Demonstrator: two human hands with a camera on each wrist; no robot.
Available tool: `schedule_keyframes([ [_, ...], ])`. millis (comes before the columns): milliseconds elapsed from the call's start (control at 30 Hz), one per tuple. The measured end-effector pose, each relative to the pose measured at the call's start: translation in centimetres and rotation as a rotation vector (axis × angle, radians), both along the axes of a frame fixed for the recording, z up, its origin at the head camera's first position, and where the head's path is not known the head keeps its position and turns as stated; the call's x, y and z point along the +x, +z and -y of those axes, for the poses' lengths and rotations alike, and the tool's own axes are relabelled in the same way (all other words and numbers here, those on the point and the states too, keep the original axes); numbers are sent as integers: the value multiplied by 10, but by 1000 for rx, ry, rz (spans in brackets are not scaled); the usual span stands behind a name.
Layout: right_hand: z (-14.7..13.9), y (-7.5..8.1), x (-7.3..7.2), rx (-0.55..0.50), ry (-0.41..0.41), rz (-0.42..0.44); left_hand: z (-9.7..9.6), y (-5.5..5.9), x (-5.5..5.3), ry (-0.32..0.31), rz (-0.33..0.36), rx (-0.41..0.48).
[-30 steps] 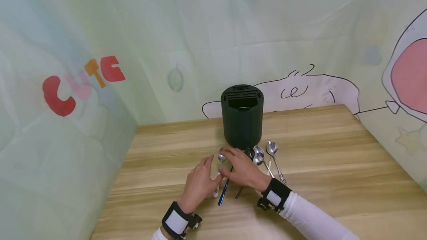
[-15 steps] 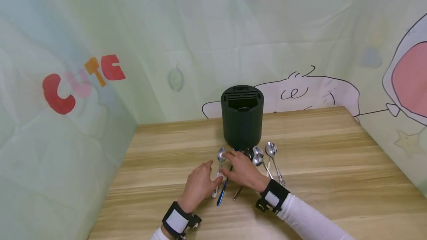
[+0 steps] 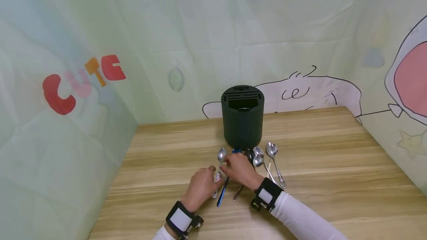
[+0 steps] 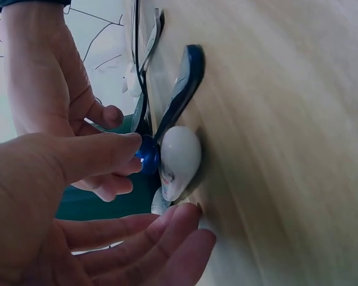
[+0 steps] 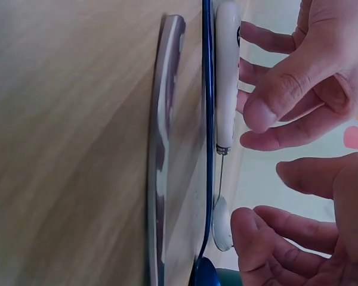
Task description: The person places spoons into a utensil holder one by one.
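A spoon with a white handle (image 5: 228, 77) and silver bowl (image 3: 221, 155) lies on the wooden table. My left hand (image 3: 201, 185) hovers close about that handle, thumb and fingers apart on either side in the left wrist view. Over the spoon's neck, my right hand (image 3: 241, 169) has its thumb and fingertips spread, with nothing between them in the right wrist view. Just right of the white handle lies a blue spoon (image 3: 222, 192), partly covered by the right hand. A dark-bowled spoon (image 3: 248, 153) extends beneath the same hand, its middle hidden.
Behind the spoons stands a dark green ribbed cylindrical holder (image 3: 242, 129) with slots and a larger opening on top. Several silver spoons (image 3: 272, 150) lie to its front right, some overlapping. A printed cloth (image 3: 186, 47) hangs along the table's back and sides.
Both hands have come slightly nearer me, and the right hand's fingers have drawn in toward the spoon's neck. The spoons and the holder stay in place.
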State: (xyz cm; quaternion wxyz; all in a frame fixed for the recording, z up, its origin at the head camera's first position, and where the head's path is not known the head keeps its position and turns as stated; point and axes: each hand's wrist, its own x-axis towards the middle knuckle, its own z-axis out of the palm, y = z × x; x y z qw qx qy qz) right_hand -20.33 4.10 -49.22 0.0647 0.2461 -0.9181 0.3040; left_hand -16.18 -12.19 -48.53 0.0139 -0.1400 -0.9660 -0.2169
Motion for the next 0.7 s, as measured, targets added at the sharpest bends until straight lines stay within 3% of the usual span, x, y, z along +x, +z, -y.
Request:
schedule_keyframes([
  [233,7,-3,-5,5,-33,148,-3,-3,-3,-18,-27,2],
  [367,8,-5,-6,16,-29,172,-3,-6,-4,-19,-25,5],
  [700,10,-7,-9,25,-28,231,-2,-9,-7,-20,54,77],
])
